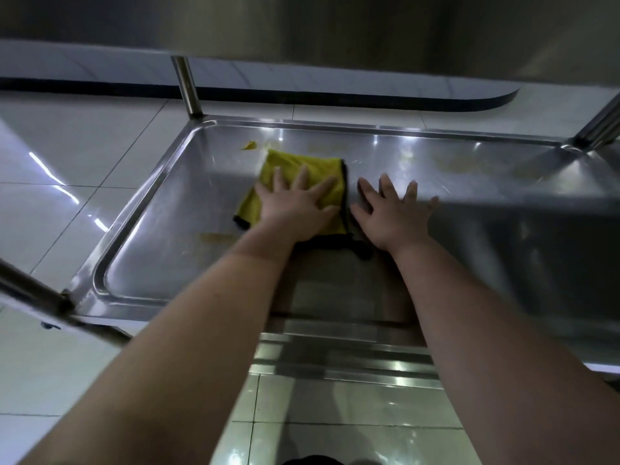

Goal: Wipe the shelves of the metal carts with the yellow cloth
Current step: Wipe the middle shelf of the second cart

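Both hands lie flat with fingers spread on the lower shiny steel cart shelf [419,156]: left hand [295,209] presses the folded yellow microfibre cloth with dark edging [295,172] at mid-shelf, gripping nothing, right hand [392,216] rests bare on metal just beside the cloth. Yellowish stains remain, a small blob [249,146] near the far-left corner and smears to the right, so strokes kept central would likely miss them. Flat-palm pressure could let the cloth bunch or slide free.
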`<state>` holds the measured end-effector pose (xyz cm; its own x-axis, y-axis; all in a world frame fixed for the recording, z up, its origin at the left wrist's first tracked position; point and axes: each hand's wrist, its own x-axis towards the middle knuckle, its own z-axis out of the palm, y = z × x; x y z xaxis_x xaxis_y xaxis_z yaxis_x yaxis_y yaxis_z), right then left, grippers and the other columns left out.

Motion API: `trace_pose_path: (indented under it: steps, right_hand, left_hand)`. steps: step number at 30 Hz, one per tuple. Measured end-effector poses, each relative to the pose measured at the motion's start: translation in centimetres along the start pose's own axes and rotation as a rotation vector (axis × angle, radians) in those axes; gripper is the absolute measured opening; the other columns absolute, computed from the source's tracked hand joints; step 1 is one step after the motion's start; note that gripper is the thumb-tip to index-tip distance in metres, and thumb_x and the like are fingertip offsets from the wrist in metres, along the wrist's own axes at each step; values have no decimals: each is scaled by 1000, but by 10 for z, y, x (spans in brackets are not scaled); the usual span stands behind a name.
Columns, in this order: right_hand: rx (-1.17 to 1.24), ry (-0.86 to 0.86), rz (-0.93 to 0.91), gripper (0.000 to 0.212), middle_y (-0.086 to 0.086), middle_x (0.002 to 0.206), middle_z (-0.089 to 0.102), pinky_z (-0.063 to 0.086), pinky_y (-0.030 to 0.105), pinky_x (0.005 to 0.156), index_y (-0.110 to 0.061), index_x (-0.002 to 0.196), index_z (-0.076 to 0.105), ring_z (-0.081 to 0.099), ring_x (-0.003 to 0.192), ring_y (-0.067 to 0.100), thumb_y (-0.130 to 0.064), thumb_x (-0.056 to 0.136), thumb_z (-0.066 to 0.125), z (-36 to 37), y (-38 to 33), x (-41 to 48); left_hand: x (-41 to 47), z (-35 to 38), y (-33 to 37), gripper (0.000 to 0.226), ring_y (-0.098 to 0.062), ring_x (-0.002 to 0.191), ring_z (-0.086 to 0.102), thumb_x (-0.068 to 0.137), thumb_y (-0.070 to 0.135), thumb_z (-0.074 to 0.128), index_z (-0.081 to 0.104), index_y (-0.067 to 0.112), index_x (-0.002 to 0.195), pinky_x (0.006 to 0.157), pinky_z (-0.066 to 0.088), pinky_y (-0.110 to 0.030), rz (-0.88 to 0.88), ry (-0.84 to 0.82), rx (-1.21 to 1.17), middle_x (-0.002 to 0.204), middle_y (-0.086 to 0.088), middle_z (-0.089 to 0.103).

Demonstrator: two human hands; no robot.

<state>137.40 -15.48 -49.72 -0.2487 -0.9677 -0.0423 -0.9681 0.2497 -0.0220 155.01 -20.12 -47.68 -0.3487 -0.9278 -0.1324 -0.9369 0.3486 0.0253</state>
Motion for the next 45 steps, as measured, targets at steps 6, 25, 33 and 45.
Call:
trace_pose_path:
  steps: [6,25,33,45]
  right_hand:
    - [126,-90,-76,59,-12,164,-3,1,60,117,-44,154,6,-6,149,34,-62,99,17,-5,33,-20]
    - [80,-33,6,59,-10,164,2,-1,59,118,-45,153,9,-2,150,36,-63,97,16,2,63,-71]
    - [70,-47,49,58,-6,165,-2,-3,63,116,-43,154,5,-8,149,38,-60,99,13,-1,50,-75]
    - [43,-95,-32,57,-10,163,-12,-9,71,110,-46,153,3,-17,147,41,-62,98,10,0,19,-93]
  left_hand:
    - [-3,3,19,62,-38,148,-13,91,74,23,1,59,147,112,-1,-69,30,16,-71,164,7,-7]
    - [-59,17,5,63,-26,151,-3,89,76,27,7,61,146,118,4,-58,38,75,-117,164,13,2]
    - [-81,17,-66,61,-31,150,-4,90,75,21,1,61,146,117,4,-59,-129,51,-55,164,12,-2]
    - [-85,12,13,64,-36,149,-10,90,74,22,-3,59,147,113,1,-67,-90,-7,-34,164,9,-8]
